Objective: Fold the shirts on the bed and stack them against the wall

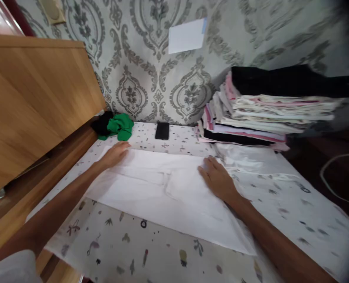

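A white folded garment (pixel 162 188) lies spread flat on a printed sheet, with a few creases near its middle. My left hand (pixel 115 154) rests at its far left corner, fingers extended to the right along the far edge. On the far right part of the garment lies my right hand (pixel 217 179), palm down, its fingers slightly bent and touching the fabric. Neither hand appears to grip the garment. The undersides of both hands are hidden.
Behind my right hand rises a stack of folded clothes (pixel 265 114), with white fabric (pixel 251 159) before it. A black phone (pixel 162 131) and a green cloth (pixel 121 125) lie near the wall. A wooden cabinet (pixel 38 98) borders the printed sheet (pixel 133 243) on the left.
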Tool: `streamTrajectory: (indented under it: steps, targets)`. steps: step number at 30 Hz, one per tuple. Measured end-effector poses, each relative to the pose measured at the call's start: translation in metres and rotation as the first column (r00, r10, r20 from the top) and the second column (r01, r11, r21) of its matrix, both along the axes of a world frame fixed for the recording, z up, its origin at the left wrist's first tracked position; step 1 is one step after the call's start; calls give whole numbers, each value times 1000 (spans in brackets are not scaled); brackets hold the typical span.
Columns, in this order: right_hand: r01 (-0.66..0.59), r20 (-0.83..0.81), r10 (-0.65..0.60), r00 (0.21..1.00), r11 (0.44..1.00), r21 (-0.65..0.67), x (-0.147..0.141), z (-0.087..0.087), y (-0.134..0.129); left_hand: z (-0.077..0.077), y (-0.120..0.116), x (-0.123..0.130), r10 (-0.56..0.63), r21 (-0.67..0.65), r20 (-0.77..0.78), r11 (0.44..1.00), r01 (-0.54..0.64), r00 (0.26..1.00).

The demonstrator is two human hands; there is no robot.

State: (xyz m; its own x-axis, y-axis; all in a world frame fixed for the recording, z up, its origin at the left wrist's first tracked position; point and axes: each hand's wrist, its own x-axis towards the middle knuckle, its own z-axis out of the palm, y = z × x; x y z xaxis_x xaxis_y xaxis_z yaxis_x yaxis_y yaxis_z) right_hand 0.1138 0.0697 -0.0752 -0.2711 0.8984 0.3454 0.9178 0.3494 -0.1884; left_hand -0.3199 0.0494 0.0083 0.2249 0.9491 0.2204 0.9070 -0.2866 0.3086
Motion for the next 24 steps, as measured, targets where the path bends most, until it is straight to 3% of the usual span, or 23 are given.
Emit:
streamTrajectory:
  steps: [2,5,7,10,12,16,19,22,24]
  targets:
    - [-19,12,19,1000,999,37,3,-5,0,18,-3,-41,229,-32,70,973,-227,971]
    - [-55,29,54,998,998,29,5,-1,-1,34,-15,-88,512,-161,168,857,-489,843]
    - [-68,50,67,996,998,9,1,8,-2,35,-24,-106,593,-252,183,800,-545,784]
    - [-109,72,111,991,994,-22,-24,33,-6,25,-35,-113,625,-356,184,762,-541,759]
    - [-229,36,232,972,970,-82,-58,53,-10,17,-39,-110,621,-393,187,758,-522,761]
    - [-553,-87,548,832,802,-226,-164,85,-23,9,-38,-100,638,-469,248,738,-486,729]
    - [-659,-142,648,748,704,-264,-246,93,-33,7,-35,-92,666,-521,324,719,-461,672]
    - [-637,-110,634,765,722,-272,-307,91,-39,9,-34,-88,666,-538,368,722,-435,649]
    - [-615,-119,608,785,745,-258,-333,85,-39,12,-35,-89,653,-536,432,741,-405,622]
